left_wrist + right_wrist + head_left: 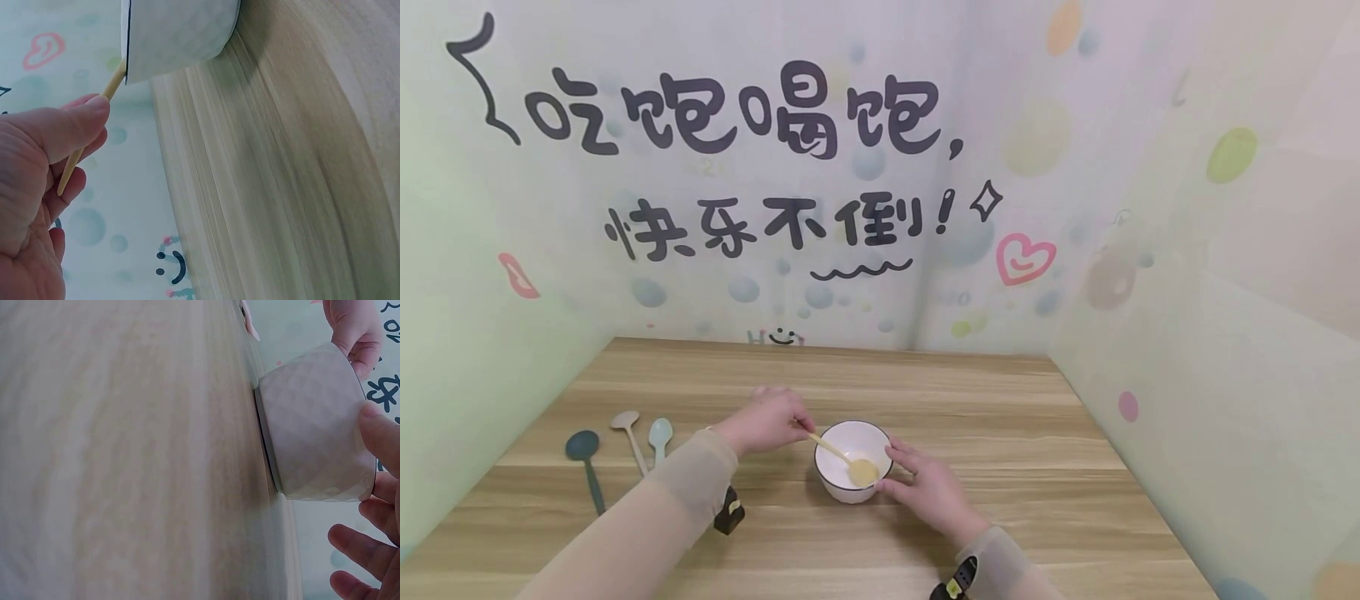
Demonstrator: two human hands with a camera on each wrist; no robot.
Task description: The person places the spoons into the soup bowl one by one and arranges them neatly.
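Note:
A white bowl (842, 493) with a dark rim and a faceted outside stands upright on the table. My left hand (769, 421) pinches the thin handle of a yellow spoon (862, 473) between thumb and fingers. The spoon slants over the rim, its round head down inside the bowl. At the bowl's right side, my right hand (934, 498) holds the rim, with the thumb nearer me and the forefinger farther off. In the right wrist view its other fingers (359, 550) spread away from the bowl.
Left of my left arm lie a dark teal ladle (583, 446), a pinkish ladle (626, 421) and a pale blue spoon (660, 433); my sleeve covers parts of them. The wooden table (1000, 400) meets printed walls at the back and sides.

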